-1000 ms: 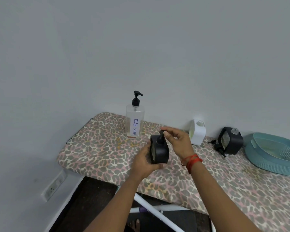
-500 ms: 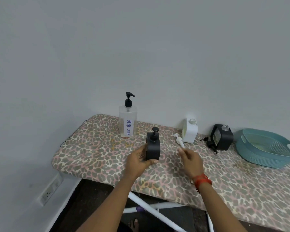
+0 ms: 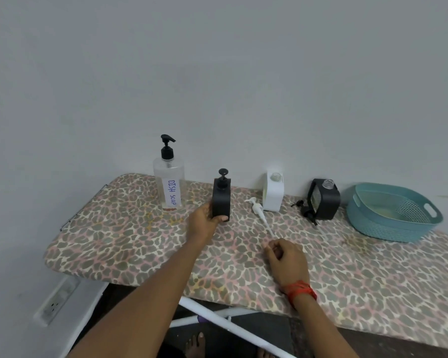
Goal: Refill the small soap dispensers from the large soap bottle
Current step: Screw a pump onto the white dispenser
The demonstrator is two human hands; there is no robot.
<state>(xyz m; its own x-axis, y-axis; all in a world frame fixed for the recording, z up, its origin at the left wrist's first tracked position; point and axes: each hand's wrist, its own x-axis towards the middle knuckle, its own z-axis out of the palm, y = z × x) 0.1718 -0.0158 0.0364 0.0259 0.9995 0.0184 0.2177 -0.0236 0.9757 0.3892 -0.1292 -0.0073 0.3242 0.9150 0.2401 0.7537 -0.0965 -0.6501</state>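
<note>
Right hand, nearest, over the leopard-print board: fingers loosely curled, holding nothing. Farther in, left hand grips the black dispenser, upright on the board, pump fitted. Large soap bottle stands far left by the wall.

The black dispenser, lifted a second ago between both hands, has been set upright on the leopard-print board and is gripped by the left hand alone. The right hand has been taken off the pump and drawn back, fingers loosely curled.
</note>
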